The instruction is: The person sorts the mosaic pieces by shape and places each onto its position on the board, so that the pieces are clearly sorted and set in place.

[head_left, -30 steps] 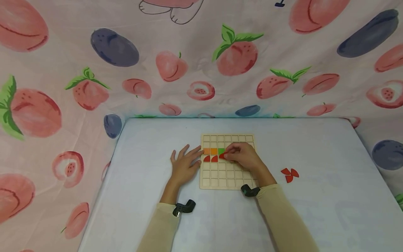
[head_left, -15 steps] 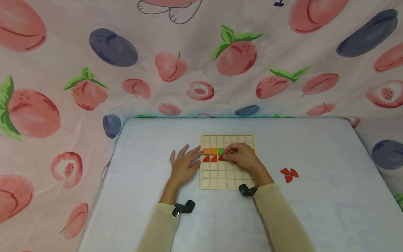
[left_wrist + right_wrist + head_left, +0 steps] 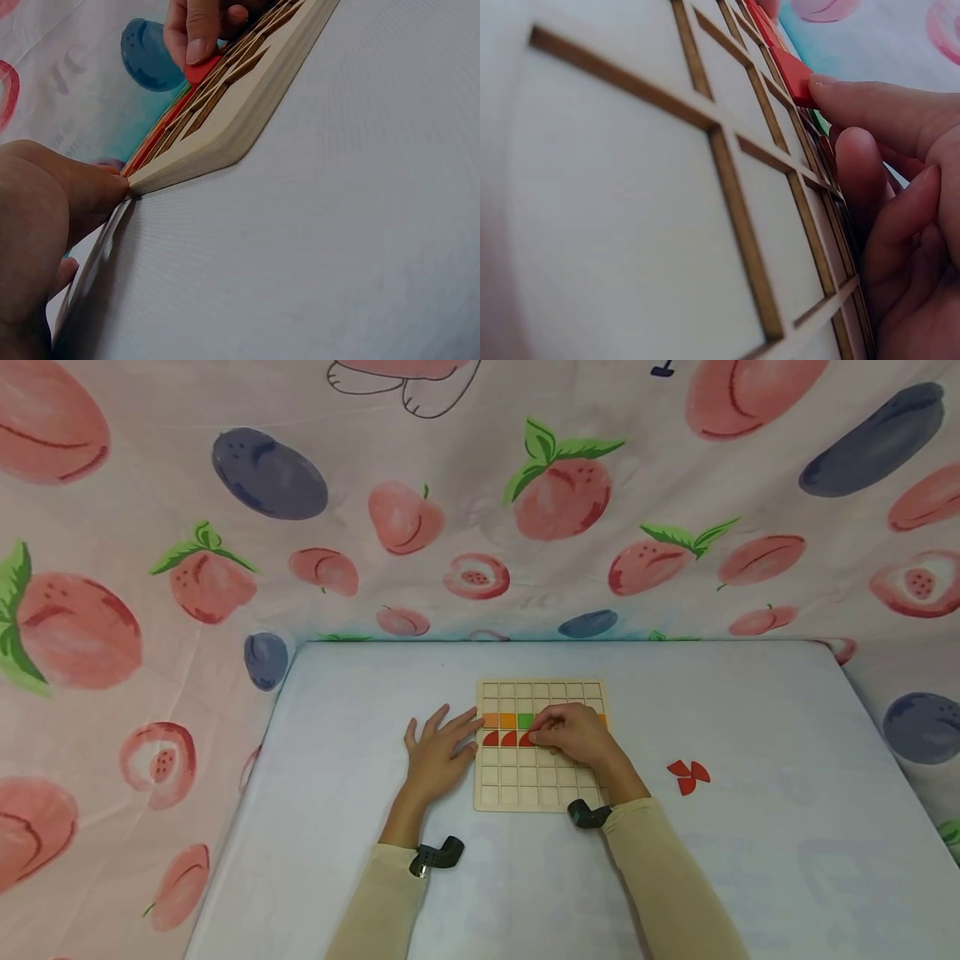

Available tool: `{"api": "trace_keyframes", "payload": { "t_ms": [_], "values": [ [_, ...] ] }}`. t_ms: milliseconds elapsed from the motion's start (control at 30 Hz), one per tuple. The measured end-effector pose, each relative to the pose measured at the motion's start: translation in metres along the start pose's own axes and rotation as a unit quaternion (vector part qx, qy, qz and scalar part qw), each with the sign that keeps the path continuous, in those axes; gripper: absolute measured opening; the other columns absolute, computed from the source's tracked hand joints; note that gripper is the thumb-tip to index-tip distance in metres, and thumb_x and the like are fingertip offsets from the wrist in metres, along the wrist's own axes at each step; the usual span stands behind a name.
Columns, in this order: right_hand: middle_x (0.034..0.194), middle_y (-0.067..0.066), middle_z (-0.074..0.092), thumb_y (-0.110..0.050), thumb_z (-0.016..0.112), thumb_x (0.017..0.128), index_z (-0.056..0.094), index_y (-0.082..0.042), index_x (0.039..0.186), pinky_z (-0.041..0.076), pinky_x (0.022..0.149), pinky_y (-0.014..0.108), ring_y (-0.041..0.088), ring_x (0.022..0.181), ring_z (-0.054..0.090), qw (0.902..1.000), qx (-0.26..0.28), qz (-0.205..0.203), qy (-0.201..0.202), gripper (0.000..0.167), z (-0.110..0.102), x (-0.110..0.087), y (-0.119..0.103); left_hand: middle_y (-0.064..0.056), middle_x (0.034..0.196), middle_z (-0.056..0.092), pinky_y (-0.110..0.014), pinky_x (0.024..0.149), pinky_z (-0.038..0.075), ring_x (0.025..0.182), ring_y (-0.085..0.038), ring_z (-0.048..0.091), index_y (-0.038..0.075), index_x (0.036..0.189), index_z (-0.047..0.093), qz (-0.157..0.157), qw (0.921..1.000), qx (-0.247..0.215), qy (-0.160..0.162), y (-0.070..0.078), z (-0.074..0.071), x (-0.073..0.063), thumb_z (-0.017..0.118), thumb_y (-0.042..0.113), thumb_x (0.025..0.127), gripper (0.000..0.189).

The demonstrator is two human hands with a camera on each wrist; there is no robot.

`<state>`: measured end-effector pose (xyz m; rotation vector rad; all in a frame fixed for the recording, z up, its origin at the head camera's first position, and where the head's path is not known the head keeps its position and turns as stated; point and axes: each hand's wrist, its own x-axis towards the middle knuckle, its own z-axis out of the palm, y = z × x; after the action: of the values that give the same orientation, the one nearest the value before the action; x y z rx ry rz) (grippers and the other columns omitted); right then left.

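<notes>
A wooden grid board [image 3: 496,777] lies flat on the table. My right hand [image 3: 576,732] is over its middle, pinching a red quarter-circle piece [image 3: 526,739] at a cell of the fourth row. In the right wrist view the thumb tip is on the edge of this red piece [image 3: 797,81]. Two matching red pieces [image 3: 509,739] lie in the cells to its left. Spread fingers of my left hand [image 3: 437,758] touch the board's left edge. The left wrist view shows that thumb against the board's corner. The right hand covers part of the board.
Above the red pieces runs a row with orange squares [image 3: 508,721] and a green square [image 3: 525,721]. Several loose red pieces [image 3: 687,777] lie on the white table [image 3: 750,710] to the right. A fruit-print cloth [image 3: 480,527] hangs behind the table.
My right hand has shifted slightly left and down, and the red piece has come from tilted at the cell to lying in line with the other two. My left hand has stayed put.
</notes>
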<state>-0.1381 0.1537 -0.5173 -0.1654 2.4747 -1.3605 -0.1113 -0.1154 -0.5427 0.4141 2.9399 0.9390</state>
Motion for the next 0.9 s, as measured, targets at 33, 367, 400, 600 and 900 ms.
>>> {"api": "trace_keyframes", "payload": {
  "t_ms": [33,367,400,600,900],
  "values": [
    [0.076,-0.001,0.072,-0.023,0.081,0.086,0.079,-0.021,0.089,0.053,0.061,0.033,0.019,0.059,0.064,1.0000,-0.004,-0.002,0.002,0.005,0.0004,0.0005,0.0007,0.015,0.157,0.048,-0.066,0.121,-0.005,0.157,-0.024,0.023,0.032,0.142,0.062,0.000,1.0000,0.000,0.000,0.0001,-0.0001,-0.0001,0.060,0.030,0.100,0.043],
    [0.074,-0.001,0.070,-0.025,0.082,0.085,0.078,-0.021,0.090,0.052,0.058,0.033,0.019,0.057,0.061,0.9999,-0.008,-0.002,0.011,0.008,0.0017,0.0002,-0.0002,0.015,0.157,0.048,-0.066,0.121,-0.005,0.157,-0.024,0.023,0.032,0.142,0.061,0.004,1.0000,-0.002,0.003,-0.0011,0.0002,-0.0006,0.060,0.029,0.100,0.043],
    [0.074,-0.001,0.070,-0.025,0.082,0.085,0.078,-0.021,0.090,0.051,0.058,0.033,0.019,0.057,0.060,0.9999,-0.009,-0.002,0.011,0.008,0.0016,0.0000,-0.0005,0.015,0.157,0.048,-0.066,0.121,-0.005,0.157,-0.024,0.023,0.032,0.142,0.061,0.005,1.0000,-0.002,0.003,-0.0008,0.0000,-0.0006,0.060,0.029,0.100,0.043],
    [0.073,-0.001,0.070,-0.025,0.083,0.085,0.077,-0.021,0.089,0.051,0.059,0.033,0.019,0.058,0.060,0.9999,-0.010,-0.002,0.009,0.008,0.0011,-0.0002,-0.0010,0.015,0.157,0.048,-0.066,0.121,-0.005,0.157,-0.023,0.023,0.032,0.143,0.061,0.005,1.0000,0.000,0.003,-0.0007,-0.0002,-0.0004,0.059,0.030,0.100,0.043],
    [0.074,0.000,0.064,-0.023,0.089,0.077,0.077,-0.019,0.092,0.046,0.061,0.031,0.018,0.062,0.054,0.9998,-0.017,-0.008,0.003,0.020,-0.0001,0.0000,-0.0001,0.013,0.156,0.050,-0.068,0.120,-0.005,0.156,-0.025,0.025,0.031,0.141,0.062,0.008,0.9999,-0.004,0.009,-0.0001,0.0000,-0.0007,0.060,0.028,0.099,0.043]
  ]
}}
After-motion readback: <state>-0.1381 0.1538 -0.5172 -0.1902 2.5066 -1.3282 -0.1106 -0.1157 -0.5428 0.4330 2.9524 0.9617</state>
